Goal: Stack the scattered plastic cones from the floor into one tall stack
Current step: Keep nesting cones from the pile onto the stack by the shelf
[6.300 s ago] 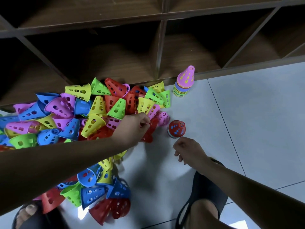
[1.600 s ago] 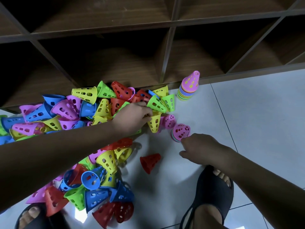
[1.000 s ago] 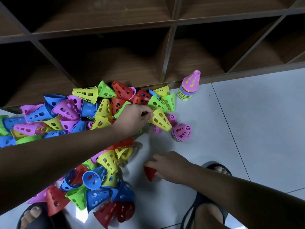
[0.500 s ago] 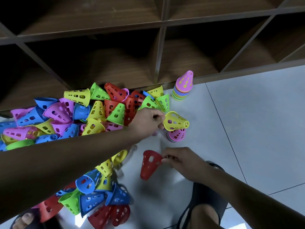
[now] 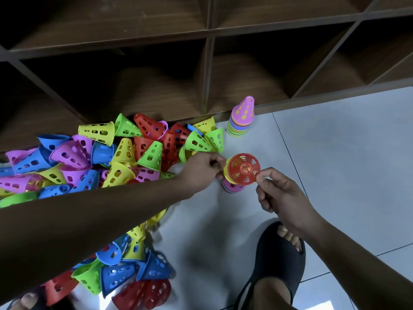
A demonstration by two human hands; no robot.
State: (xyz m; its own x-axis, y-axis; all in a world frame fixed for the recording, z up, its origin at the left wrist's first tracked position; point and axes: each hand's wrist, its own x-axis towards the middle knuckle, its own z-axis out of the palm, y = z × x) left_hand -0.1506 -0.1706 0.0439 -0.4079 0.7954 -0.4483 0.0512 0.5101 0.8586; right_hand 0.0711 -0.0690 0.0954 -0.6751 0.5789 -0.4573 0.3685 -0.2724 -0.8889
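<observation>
Stacking step: right hand [image 5: 275, 193] pinches the red cone [image 5: 244, 168] by its rim, and left hand [image 5: 204, 167] pinches the yellow cone [image 5: 226, 173] right against it. Both sit over the pink-topped stack [image 5: 232, 188] between the hands. Next, likely seat both squarely and release.

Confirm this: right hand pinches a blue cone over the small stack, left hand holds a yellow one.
Not blue: in the head view the right hand pinches a red cone over the small stack; the left hand holds a yellow cone.
</observation>
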